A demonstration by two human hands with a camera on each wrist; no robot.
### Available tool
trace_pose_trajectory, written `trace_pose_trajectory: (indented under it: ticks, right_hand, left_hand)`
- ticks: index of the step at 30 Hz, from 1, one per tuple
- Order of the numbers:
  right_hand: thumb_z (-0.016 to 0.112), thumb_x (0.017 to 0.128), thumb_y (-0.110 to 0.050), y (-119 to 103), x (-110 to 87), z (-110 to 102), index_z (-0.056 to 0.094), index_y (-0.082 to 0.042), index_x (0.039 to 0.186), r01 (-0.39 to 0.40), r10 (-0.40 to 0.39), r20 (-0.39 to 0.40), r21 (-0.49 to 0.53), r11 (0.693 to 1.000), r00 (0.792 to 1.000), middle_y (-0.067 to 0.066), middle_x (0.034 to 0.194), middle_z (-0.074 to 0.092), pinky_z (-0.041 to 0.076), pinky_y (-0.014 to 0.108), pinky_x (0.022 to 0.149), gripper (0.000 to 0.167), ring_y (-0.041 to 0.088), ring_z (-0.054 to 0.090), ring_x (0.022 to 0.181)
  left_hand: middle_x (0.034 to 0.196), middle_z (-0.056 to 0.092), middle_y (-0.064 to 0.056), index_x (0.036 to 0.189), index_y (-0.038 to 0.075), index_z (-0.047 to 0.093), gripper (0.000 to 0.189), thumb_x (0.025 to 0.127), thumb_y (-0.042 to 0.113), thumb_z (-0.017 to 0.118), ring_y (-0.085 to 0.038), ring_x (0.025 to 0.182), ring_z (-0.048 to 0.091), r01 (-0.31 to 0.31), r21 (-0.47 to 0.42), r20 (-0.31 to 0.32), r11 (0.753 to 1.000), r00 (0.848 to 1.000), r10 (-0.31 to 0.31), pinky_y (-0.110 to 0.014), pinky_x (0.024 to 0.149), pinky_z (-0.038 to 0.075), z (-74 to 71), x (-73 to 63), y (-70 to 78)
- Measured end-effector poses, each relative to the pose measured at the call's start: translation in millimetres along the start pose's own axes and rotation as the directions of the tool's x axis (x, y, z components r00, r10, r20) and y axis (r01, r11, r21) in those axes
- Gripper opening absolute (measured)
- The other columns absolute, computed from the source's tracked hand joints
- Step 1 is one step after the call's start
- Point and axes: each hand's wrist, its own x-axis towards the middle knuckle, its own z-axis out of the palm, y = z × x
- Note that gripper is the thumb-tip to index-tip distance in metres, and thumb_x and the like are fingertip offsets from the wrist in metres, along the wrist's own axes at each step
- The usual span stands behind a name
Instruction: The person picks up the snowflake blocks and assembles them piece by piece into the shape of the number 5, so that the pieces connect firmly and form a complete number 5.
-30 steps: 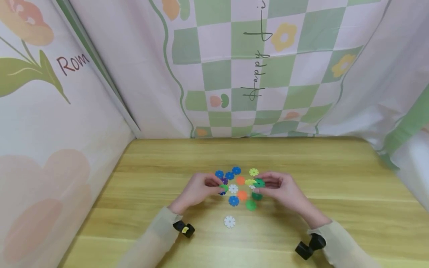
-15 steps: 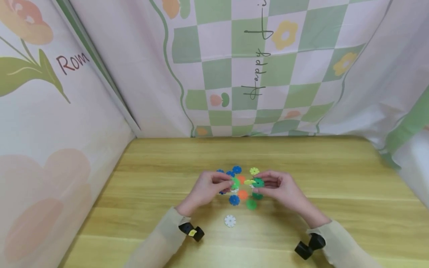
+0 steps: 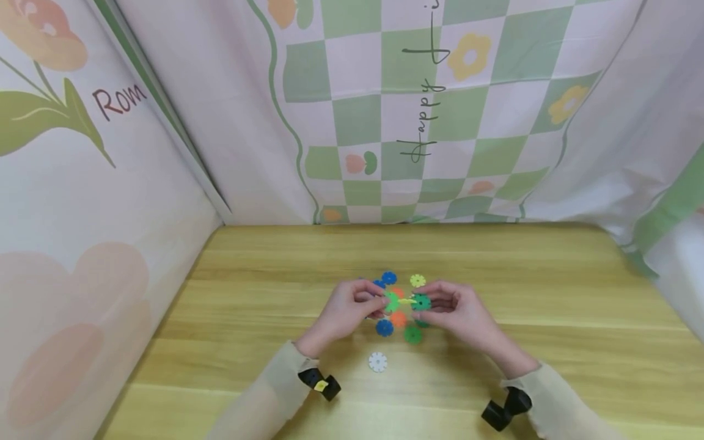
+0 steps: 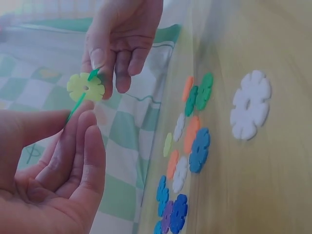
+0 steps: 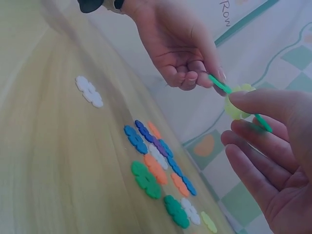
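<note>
Green-checked cloth (image 3: 357, 122) is hung behind a wooden table (image 3: 264, 256); above it, by the left hand (image 3: 346, 308) a light green disc (image 3: 392, 302) is pinched, by the right hand (image 3: 464, 308) a dark green disc (image 3: 421, 302), with a yellow disc (image 4: 76, 87) between; scattered discs (image 3: 384, 328) beneath are partly hidden by the hands (1 white disc (image 3: 377, 362) is set apart).

Bright-green notched plastic disc (image 3: 392, 302) meets yellow flower-shaped plastic disc (image 4: 76, 87)

Both are held in the air. The yellow disc shows edge-on in the head view; a darker-green notched plastic disc (image 3: 421, 302) joins its opposite rim. Both green discs sit crosswise to it.
</note>
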Motion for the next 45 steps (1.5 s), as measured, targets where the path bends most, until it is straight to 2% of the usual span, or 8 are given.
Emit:
trace_pose_trajectory:
  ticks: [9,15,18,22,27,36,40,45]
  right_hand:
    - [0.080,0.087,-0.003,-2,-1.1,5,0.069,0.003,0.119,0.030,-0.030,-0.008,0.013,0.999,1.000,0.013,0.103,0.072,0.059,0.031,0.081,0.035,0.022,0.072,0.090]
    - [0.077,0.091,-0.004,-3,-1.1,7,0.074,-0.001,0.111,0.064,-0.065,-0.040,-0.026,0.998,0.997,0.011,0.102,0.074,0.060,0.034,0.072,0.020,0.031,0.071,0.083]
    - [0.076,0.091,-0.004,-3,-0.8,9,0.075,-0.003,0.107,0.069,-0.072,-0.071,-0.046,0.997,0.995,0.009,0.100,0.074,0.060,0.032,0.070,0.016,0.029,0.071,0.081]
    - [0.078,0.090,-0.004,-2,-0.7,10,0.076,-0.003,0.102,0.059,-0.065,-0.109,-0.050,0.997,0.992,0.008,0.096,0.074,0.060,0.031,0.070,0.012,0.023,0.070,0.080]
    - [0.079,0.088,-0.004,-1,-1.0,9,0.077,-0.004,0.096,0.062,-0.066,-0.094,-0.045,0.997,0.993,0.010,0.092,0.075,0.060,0.035,0.067,0.008,0.021,0.071,0.077]
    - [0.079,0.088,-0.004,0,-0.2,8,0.078,-0.005,0.092,0.059,-0.062,-0.065,-0.043,0.997,0.996,0.008,0.088,0.075,0.061,0.036,0.065,0.004,0.023,0.072,0.075]
    - [0.079,0.089,-0.004,1,-0.4,10,0.078,-0.004,0.092,0.058,-0.060,-0.078,-0.036,0.998,0.995,0.008,0.087,0.075,0.060,0.035,0.065,0.003,0.028,0.072,0.074]
    - [0.078,0.089,-0.001,1,-2.2,13,0.077,-0.003,0.092,0.080,-0.082,-0.085,-0.025,0.996,0.993,0.007,0.086,0.075,0.061,0.035,0.065,0.004,0.029,0.072,0.074]
  left_hand:
    - [0.084,0.073,-0.009,0.103,-0.003,0.070,0.012,0.099,0.008,0.069,-0.021,0.075,0.072,-0.013,0.014,-0.020,1.000,1.000,0.013,-0.052,0.077,0.059,1.1,1.5,-1.5]
    - [0.083,0.073,-0.008,0.103,-0.002,0.070,0.011,0.099,0.008,0.069,-0.019,0.074,0.072,-0.011,0.011,-0.020,1.000,1.000,0.012,-0.052,0.077,0.059,2.2,1.9,-3.5]
    - [0.082,0.073,-0.006,0.103,-0.002,0.070,0.010,0.099,0.008,0.069,-0.021,0.075,0.072,-0.018,0.011,-0.016,1.000,1.000,0.018,-0.052,0.077,0.059,3.4,1.9,-3.3]
    - [0.081,0.073,-0.006,0.102,-0.001,0.070,0.011,0.099,0.009,0.069,-0.033,0.079,0.073,-0.028,0.006,-0.016,1.000,0.999,0.028,-0.053,0.077,0.059,5.7,2.0,-3.6]
    - [0.080,0.073,-0.008,0.100,0.001,0.070,0.009,0.099,0.009,0.069,-0.041,0.081,0.071,-0.024,0.024,-0.011,0.999,1.000,0.024,-0.049,0.075,0.060,7.4,0.3,-3.3]
    - [0.080,0.073,-0.007,0.100,0.001,0.070,0.008,0.099,0.008,0.068,-0.027,0.076,0.072,-0.019,0.030,-0.015,0.999,1.000,0.020,-0.036,0.071,0.061,7.9,-2.3,-2.4]
    - [0.083,0.074,-0.010,0.101,0.000,0.069,0.008,0.099,0.007,0.068,-0.026,0.077,0.072,-0.014,-0.014,-0.016,1.000,1.000,0.013,-0.043,0.075,0.061,8.7,-2.3,-3.7]
    - [0.086,0.074,-0.008,0.104,-0.002,0.067,0.009,0.099,0.006,0.067,-0.035,0.082,0.072,-0.014,-0.062,-0.013,0.998,1.000,0.013,-0.052,0.078,0.059,11.6,-3.4,-6.9]
